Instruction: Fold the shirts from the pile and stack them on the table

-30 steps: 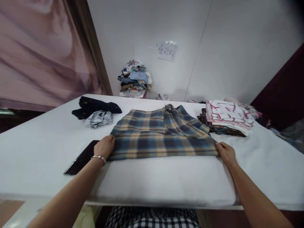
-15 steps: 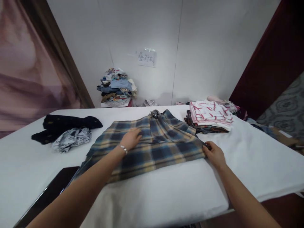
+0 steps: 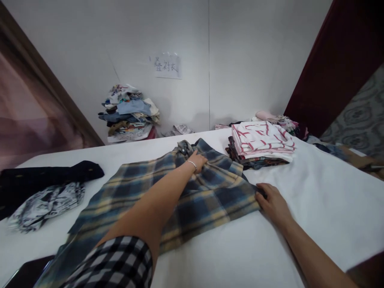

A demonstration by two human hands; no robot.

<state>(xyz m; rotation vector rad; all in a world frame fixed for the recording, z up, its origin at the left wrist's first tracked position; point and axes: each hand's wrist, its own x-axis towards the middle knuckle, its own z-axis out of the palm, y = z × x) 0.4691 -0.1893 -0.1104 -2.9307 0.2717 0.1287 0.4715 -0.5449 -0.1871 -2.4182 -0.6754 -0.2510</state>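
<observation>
A plaid shirt (image 3: 207,204) in blue, grey and tan lies spread over the white table, with its collar (image 3: 184,148) at the far side. My left hand (image 3: 198,161), wearing a bracelet, rests on the shirt just below the collar. Its index finger and thumb look apart; the other fingers are partly hidden. At the shirt's right edge, my right hand (image 3: 271,200) is closed, pinching a dark corner of the cloth between thumb and fingers. My left forearm covers part of the shirt's middle.
Folded clothes (image 3: 261,140) are stacked right of the collar. A taller clothes pile (image 3: 129,114) stands by the wall, below a paper sign (image 3: 168,66). At left lie a dark garment (image 3: 54,176) and a crumpled black-and-white one (image 3: 48,204). A dark flat object (image 3: 30,272) sits front left.
My left hand has moved right and farther away across the shirt, to near the collar. My right hand keeps its pinch on the shirt's edge. The view has shifted right.
</observation>
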